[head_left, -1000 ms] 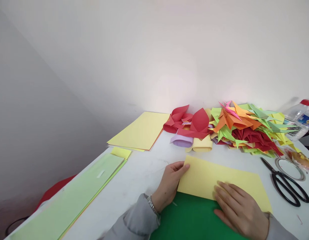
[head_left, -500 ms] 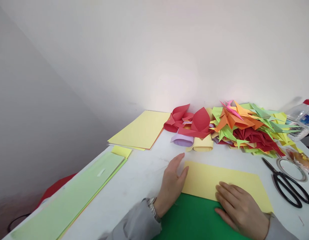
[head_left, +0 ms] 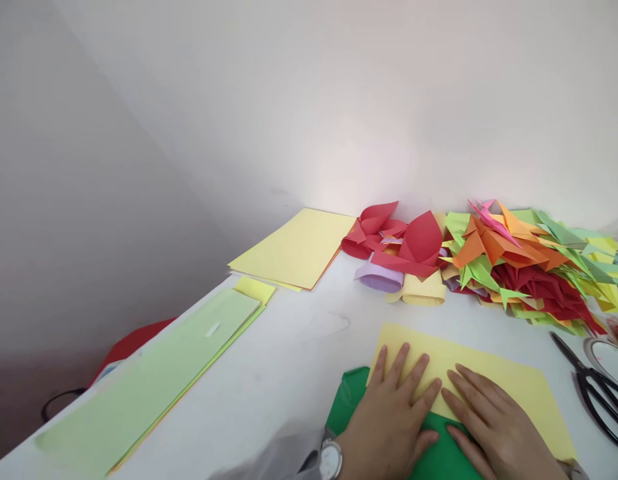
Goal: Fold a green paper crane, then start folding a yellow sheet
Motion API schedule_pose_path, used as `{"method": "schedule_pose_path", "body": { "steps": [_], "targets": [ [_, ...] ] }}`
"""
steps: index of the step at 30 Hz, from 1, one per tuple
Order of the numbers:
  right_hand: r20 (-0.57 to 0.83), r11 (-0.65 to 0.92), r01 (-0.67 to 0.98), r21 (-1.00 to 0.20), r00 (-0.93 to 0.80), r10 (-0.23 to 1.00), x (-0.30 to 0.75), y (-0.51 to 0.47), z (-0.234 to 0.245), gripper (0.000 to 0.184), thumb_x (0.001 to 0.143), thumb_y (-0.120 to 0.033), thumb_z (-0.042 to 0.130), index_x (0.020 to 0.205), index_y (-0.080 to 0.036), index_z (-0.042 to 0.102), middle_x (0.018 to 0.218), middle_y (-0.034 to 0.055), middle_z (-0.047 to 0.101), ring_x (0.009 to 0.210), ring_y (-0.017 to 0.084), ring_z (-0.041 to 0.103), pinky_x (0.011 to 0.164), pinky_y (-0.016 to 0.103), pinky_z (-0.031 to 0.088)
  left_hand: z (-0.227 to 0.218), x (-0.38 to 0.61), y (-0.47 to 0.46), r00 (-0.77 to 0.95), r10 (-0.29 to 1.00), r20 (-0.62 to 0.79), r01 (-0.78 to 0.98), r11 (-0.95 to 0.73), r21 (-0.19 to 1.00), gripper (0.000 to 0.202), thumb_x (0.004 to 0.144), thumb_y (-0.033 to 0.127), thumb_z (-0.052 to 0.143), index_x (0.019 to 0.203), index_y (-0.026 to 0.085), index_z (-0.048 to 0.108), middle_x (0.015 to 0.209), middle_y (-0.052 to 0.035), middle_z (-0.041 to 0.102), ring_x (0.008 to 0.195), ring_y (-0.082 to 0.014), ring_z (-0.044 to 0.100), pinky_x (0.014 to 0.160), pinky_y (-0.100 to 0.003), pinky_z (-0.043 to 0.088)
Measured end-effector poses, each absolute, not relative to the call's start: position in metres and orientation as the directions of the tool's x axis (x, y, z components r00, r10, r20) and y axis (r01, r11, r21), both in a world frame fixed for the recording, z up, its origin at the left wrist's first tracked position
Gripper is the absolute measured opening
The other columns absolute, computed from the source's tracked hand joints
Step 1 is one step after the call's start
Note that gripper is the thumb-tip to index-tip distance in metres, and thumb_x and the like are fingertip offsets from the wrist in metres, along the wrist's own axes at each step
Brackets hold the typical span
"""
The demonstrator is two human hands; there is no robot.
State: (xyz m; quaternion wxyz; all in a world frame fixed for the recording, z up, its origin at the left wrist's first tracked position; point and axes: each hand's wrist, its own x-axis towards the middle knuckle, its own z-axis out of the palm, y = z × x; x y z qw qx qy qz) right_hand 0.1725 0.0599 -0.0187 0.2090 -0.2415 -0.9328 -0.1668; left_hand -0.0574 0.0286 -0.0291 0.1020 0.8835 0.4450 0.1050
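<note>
A yellow folded sheet of paper (head_left: pixel 513 387) lies on the white table (head_left: pixel 299 347) over a green sheet (head_left: pixel 353 400). My left hand (head_left: pixel 393 413) lies flat on the yellow sheet's left part, fingers stretched out and spread. My right hand (head_left: pixel 493 427) rests flat beside it on the same sheet, fingers extended. The two hands almost touch. A watch sits on my left wrist.
A heap of folded paper shapes (head_left: pixel 513 260) in red, orange, green and yellow fills the back right. Yellow sheets (head_left: pixel 299 250) lie at the back, light green sheets (head_left: pixel 163 380) along the left edge. Black scissors (head_left: pixel 596 393) and a tape roll (head_left: pixel 611 360) are at the right.
My left hand left the sheet's left edge and now lies flat on top of it beside my right hand. The view shifted left, so the bottles at the right dropped out.
</note>
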Motion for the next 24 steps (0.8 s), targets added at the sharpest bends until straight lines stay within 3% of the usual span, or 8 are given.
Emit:
{"method": "schedule_pose_path", "body": {
  "steps": [6, 9, 13, 16, 24],
  "targets": [
    [0.465, 0.829, 0.498, 0.253, -0.815, 0.347, 0.172, 0.062, -0.023, 0.026, 0.098, -0.025, 0.047, 0.103, -0.019, 0.072, 0.114, 0.0076, 0.072, 0.110, 0.023, 0.065, 0.088, 0.033, 0.054, -0.028, -0.055, 0.029, 0.576, 0.809, 0.117, 0.768, -0.584, 0.262, 0.059, 0.093, 0.046, 0.051, 0.146, 0.027, 0.034, 0.155, -0.0101, 0.033, 0.141, -0.0417, 0.024, 0.107, -0.070, 0.024],
    [0.490, 0.829, 0.494, 0.261, -0.808, 0.327, 0.170, 0.058, -0.026, 0.033, 0.098, -0.015, 0.038, 0.105, -0.014, 0.070, 0.110, 0.0113, 0.073, 0.110, 0.025, 0.065, 0.087, 0.036, 0.055, -0.033, -0.052, 0.030, 0.555, 0.788, 0.266, 0.780, -0.604, 0.164, 0.047, 0.093, 0.045, 0.052, 0.136, 0.026, 0.049, 0.147, -0.0106, 0.046, 0.134, -0.0415, 0.038, 0.104, -0.069, 0.031],
    [0.549, 0.831, 0.508, 0.227, -0.771, 0.321, 0.164, 0.051, -0.029, 0.037, 0.093, -0.005, 0.033, 0.100, -0.009, 0.070, 0.101, 0.0133, 0.075, 0.103, 0.025, 0.067, 0.085, 0.039, 0.055, -0.042, -0.047, 0.036, 0.575, 0.632, 0.520, 0.738, -0.675, 0.005, 0.022, 0.095, 0.021, 0.049, 0.110, 0.018, 0.064, 0.121, -0.0101, 0.065, 0.115, -0.0310, 0.058, 0.102, -0.057, 0.040],
    [0.573, 0.827, 0.511, 0.232, -0.759, 0.309, 0.158, 0.049, -0.029, 0.034, 0.091, -0.006, 0.036, 0.099, -0.008, 0.069, 0.100, 0.0154, 0.074, 0.100, 0.026, 0.067, 0.086, 0.041, 0.055, -0.042, -0.042, 0.039, 0.624, 0.532, 0.572, 0.675, -0.736, -0.052, 0.026, 0.095, 0.012, 0.042, 0.104, 0.012, 0.065, 0.108, -0.0129, 0.069, 0.101, -0.0250, 0.064, 0.091, -0.043, 0.050],
    [0.597, 0.756, 0.555, 0.347, -0.752, 0.278, 0.152, 0.044, -0.028, 0.029, 0.087, -0.008, 0.040, 0.093, -0.007, 0.069, 0.091, 0.0155, 0.073, 0.089, 0.028, 0.068, 0.078, 0.043, 0.054, -0.027, -0.040, 0.042, 0.685, 0.358, 0.634, 0.584, -0.790, -0.185, 0.035, 0.091, 0.006, 0.033, 0.098, 0.010, 0.067, 0.099, -0.0145, 0.072, 0.094, -0.0246, 0.067, 0.081, -0.038, 0.056]
  ]
}}
